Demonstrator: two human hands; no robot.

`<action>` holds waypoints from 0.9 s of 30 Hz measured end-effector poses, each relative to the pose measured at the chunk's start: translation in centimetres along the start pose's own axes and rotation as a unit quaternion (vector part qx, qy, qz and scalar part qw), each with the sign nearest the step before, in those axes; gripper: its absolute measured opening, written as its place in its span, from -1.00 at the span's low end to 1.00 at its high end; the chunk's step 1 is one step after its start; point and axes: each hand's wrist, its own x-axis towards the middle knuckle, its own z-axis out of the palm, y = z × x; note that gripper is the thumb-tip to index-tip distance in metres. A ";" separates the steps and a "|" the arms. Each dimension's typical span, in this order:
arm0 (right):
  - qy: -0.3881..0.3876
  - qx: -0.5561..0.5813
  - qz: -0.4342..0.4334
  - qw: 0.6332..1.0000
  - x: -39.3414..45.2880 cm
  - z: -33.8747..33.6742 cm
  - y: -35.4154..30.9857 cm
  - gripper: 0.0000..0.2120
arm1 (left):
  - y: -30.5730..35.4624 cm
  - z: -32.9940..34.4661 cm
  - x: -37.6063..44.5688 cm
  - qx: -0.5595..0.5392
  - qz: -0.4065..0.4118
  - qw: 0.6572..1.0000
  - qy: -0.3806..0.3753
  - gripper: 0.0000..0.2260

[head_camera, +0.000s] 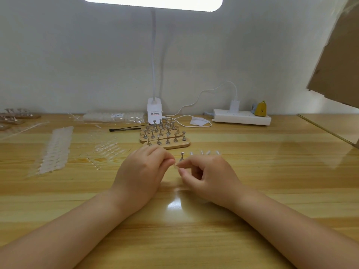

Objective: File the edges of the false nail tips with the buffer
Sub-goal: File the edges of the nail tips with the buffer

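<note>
While leaning both forearms on the wooden table, pinching one clear false nail tip between curled left hand and right hand, just in front of the nearest nail stand; buffer nowhere visible.

Nail-craft workbench: nail stands, desk lamp.
</note>
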 end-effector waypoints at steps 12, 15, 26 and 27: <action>0.017 0.136 0.039 0.990 0.2 0.5 0.0 -0.88 | 0.4 0.0 -0.2 -0.067 -0.039 0.997 -0.002 -0.76; 0.017 0.181 0.058 0.982 0.1 0.5 -0.2 -0.87 | 0.4 -0.1 -0.1 -0.047 -0.013 0.999 0.007 -0.80; -0.005 0.244 0.091 0.965 0.2 0.3 -0.7 -0.78 | 0.0 -0.4 0.5 0.190 0.194 0.960 0.062 -0.80; -0.011 0.263 0.102 0.959 0.3 0.2 -0.7 -0.77 | 0.2 -0.4 0.5 0.192 0.197 0.959 0.066 -0.80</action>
